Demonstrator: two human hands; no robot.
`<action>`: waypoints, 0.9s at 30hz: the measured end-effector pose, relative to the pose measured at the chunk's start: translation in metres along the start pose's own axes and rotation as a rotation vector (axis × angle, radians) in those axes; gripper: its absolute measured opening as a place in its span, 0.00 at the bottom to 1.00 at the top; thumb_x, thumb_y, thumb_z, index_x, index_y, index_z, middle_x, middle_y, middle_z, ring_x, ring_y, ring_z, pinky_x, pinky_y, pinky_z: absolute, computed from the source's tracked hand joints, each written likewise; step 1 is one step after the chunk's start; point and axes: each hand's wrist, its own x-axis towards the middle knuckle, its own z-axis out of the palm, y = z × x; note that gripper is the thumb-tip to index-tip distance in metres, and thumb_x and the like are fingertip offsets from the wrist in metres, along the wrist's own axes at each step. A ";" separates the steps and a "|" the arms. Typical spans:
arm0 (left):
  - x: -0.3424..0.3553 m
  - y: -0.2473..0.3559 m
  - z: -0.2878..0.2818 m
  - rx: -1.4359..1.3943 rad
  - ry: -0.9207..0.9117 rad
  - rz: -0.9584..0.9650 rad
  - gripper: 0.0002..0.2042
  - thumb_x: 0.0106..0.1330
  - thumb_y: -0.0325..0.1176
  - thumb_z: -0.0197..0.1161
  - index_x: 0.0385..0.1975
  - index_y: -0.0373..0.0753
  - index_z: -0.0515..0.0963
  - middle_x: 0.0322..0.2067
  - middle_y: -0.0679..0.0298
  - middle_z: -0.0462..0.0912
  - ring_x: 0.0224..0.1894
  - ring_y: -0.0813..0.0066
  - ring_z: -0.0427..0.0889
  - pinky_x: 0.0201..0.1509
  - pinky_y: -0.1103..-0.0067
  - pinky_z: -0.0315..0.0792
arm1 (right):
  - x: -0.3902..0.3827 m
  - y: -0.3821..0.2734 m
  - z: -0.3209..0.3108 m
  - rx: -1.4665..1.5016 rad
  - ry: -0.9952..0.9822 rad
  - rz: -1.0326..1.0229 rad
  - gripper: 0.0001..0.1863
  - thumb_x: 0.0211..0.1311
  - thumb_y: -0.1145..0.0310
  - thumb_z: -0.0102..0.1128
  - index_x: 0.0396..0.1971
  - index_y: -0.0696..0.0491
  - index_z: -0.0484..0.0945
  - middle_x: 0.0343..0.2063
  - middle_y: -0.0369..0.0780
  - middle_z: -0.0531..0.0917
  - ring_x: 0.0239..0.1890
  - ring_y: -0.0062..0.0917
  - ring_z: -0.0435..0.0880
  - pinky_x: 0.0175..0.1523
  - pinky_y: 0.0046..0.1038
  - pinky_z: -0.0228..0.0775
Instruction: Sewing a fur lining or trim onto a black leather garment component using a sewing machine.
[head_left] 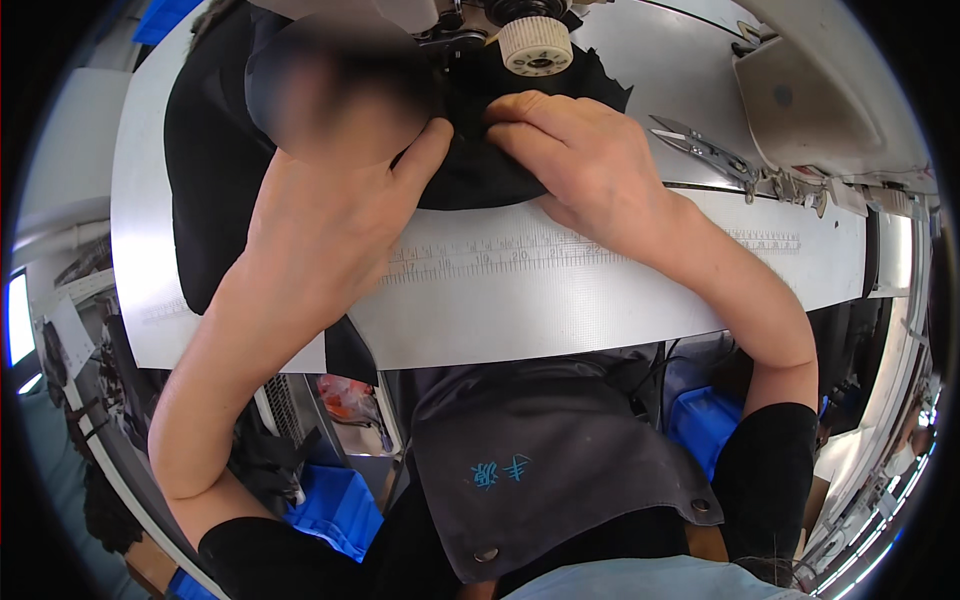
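Observation:
Black fabric [215, 190] is spread over the metal table and runs beneath the sewing machine's head [450, 25]. My right hand [590, 165] is closed at the fabric's near side, its fingers bent and pinching the cloth just below the machine's white dial [535, 48]. On the left part of the cloth rests my left hand [325, 215], its thumb pointing toward the right hand. A blurred patch hides the left hand's other fingers, so their grip does not show. The needle area is dark and hard to make out.
Thread snips [705, 150] lie on the table right of my right hand. A printed ruler scale [490, 255] crosses the metal tabletop [550, 315]. Blue bins [335, 505] stand below the table, and a dark grey apron [560, 470] covers my lap.

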 end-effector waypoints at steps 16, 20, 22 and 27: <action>0.006 -0.006 0.023 0.144 0.151 0.038 0.14 0.46 0.25 0.59 0.36 0.35 0.80 0.33 0.66 0.74 0.38 0.71 0.73 0.43 0.76 0.64 | 0.011 -0.001 0.007 -0.196 -0.316 0.071 0.38 0.35 0.62 0.71 0.52 0.62 0.73 0.32 0.39 0.78 0.37 0.27 0.78 0.39 0.27 0.64; 0.005 -0.008 0.026 0.042 0.258 -0.003 0.25 0.39 0.24 0.65 0.44 0.36 0.78 0.43 0.64 0.77 0.44 0.69 0.74 0.46 0.76 0.64 | 0.017 0.003 0.015 -0.253 -0.350 0.053 0.36 0.35 0.59 0.70 0.49 0.61 0.75 0.28 0.39 0.78 0.32 0.27 0.79 0.37 0.26 0.63; 0.005 -0.007 0.026 0.023 0.239 -0.038 0.30 0.36 0.23 0.66 0.49 0.36 0.75 0.49 0.64 0.76 0.46 0.69 0.74 0.47 0.76 0.64 | 0.020 0.006 0.017 -0.233 -0.408 0.014 0.32 0.36 0.59 0.69 0.45 0.61 0.77 0.25 0.38 0.79 0.29 0.27 0.79 0.36 0.27 0.63; 0.009 -0.016 0.021 0.066 0.084 0.033 0.39 0.36 0.22 0.66 0.59 0.37 0.68 0.58 0.64 0.72 0.46 0.70 0.74 0.49 0.76 0.63 | 0.019 0.011 0.013 -0.200 -0.445 -0.112 0.26 0.38 0.63 0.67 0.42 0.58 0.79 0.25 0.37 0.78 0.29 0.26 0.79 0.37 0.27 0.63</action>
